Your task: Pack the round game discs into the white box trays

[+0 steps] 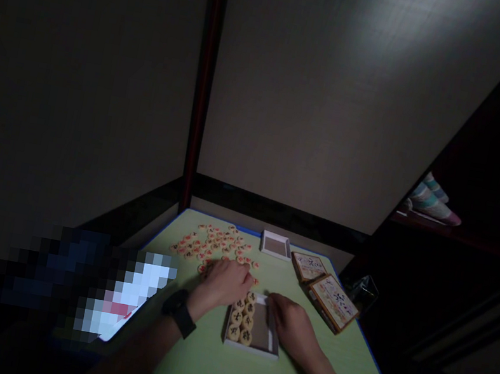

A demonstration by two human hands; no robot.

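Note:
A shallow white box [253, 350] lies on the table in front of me, with two columns of round wooden Chinese chess pieces [247, 322] with dark characters along its left side. My right hand [296, 325] is closed on the box's right edge near the far corner. Over the far left corner of the box is my left hand [226, 283], fingers curled downward and mostly hidden; whatever they hold cannot be made out. Beyond the left hand, many loose chess pieces [216, 242], mostly with red characters, are scattered across the table.
Another shallow white box [276, 246] sits at the table's [208, 367] far edge. Two printed box lids [335, 302] lie at the right, one overlapping the other. A bright, blurred-out screen [128, 298] is on the left. Walls rise behind the table.

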